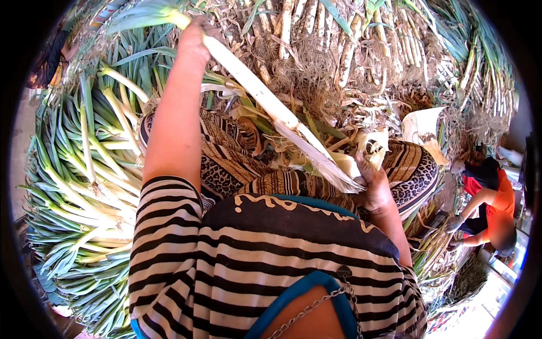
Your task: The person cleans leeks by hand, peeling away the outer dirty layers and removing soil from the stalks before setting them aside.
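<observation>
A long leek runs diagonally before me, its white shaft bare at the upper part and a loosened outer layer hanging along the lower part. My left hand is closed around the shaft just below the green leaves, at the upper left. At the other end, above my right knee, my right hand grips peeled outer leaves near the root end; the fingers are partly hidden by them. Dry peelings lie in my lap and in front of my crossed legs.
Many leeks with white shafts are heaped at my left. Unpeeled leeks with dry roots lie in front, and more green-topped ones at the far right. A co-worker in orange bends over leaves at the right.
</observation>
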{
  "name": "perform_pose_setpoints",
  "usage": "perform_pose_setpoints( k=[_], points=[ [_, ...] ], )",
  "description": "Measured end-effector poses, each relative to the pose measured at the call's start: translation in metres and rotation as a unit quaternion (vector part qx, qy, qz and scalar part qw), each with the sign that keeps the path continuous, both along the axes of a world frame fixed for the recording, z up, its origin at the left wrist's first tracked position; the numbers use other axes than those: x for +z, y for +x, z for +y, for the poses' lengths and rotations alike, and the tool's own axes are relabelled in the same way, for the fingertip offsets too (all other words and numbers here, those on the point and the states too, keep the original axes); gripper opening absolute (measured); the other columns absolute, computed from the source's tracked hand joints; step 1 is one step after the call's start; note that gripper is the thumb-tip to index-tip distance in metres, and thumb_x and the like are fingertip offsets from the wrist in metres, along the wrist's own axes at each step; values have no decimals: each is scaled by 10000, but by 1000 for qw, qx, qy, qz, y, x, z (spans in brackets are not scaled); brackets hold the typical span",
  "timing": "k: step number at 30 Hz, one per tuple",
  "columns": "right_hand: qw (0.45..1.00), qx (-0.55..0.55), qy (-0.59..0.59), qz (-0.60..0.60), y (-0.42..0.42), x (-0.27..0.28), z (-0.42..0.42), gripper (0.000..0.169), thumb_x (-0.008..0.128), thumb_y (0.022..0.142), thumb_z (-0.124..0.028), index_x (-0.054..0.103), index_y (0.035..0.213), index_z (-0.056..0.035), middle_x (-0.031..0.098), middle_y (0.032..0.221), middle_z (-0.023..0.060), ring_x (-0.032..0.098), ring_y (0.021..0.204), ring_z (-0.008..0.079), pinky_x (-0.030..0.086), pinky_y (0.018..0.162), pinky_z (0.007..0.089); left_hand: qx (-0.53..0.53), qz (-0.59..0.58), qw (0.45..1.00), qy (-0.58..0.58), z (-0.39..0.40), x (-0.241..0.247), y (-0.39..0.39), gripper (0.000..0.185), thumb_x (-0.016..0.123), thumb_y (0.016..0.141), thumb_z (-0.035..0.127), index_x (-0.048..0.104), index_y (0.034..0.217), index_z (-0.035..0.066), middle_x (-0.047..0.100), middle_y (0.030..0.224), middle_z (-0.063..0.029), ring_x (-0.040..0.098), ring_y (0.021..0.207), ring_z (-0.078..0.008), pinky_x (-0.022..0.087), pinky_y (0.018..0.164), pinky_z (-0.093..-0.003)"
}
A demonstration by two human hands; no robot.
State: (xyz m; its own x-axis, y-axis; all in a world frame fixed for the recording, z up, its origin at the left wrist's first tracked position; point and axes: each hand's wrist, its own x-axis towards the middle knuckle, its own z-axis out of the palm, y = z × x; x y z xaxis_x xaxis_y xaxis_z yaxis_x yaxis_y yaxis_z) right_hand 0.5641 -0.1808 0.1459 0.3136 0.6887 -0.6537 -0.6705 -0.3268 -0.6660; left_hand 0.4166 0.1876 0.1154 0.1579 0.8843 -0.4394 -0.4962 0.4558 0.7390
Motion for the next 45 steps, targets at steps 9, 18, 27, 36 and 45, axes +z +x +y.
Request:
perform_pose_setpoints(
  k=[9,18,27,36,45],
  points=[
    [970,119,185,-105,35,10,-107,320,588,795,-216,504,1036,-21,563,865,61,550,749,157,453,655,264,36,201,979,3,22,-28,12,213,546,832,168,477,911,-17,479,606,-71,470,431,-161,452,410,-296],
    [678,448,-256,-524,22,43,-37,529,648,747,-277,445,1149,0,557,909,167,555,879,249,444,739,380,130,58,981,133,37,-9,3,250,568,802,149,463,875,-65,516,704,-127,533,549,-222,470,454,-362],
    [657,317,1,-684,-17,14,75,668,550,783,-446,337,1246,-14,545,978,201,555,919,311,507,752,380,30,51,983,174,-24,46,18,179,564,809,140,482,803,-20,492,611,-80,489,480,-195,449,460,-318],
    [658,336,19,-674,-34,-14,76,406,458,863,-348,480,1040,17,578,758,182,599,614,267,499,510,360,4,141,968,209,-34,40,8,156,570,796,127,524,824,-20,499,646,-55,492,516,-183,402,469,-318],
    [659,327,126,-666,-30,-37,45,265,434,820,-216,517,893,25,561,621,147,560,555,308,457,568,421,-27,188,930,315,-68,59,18,305,572,813,188,523,955,-77,517,721,-108,491,631,-175,425,582,-305]
  ],
)
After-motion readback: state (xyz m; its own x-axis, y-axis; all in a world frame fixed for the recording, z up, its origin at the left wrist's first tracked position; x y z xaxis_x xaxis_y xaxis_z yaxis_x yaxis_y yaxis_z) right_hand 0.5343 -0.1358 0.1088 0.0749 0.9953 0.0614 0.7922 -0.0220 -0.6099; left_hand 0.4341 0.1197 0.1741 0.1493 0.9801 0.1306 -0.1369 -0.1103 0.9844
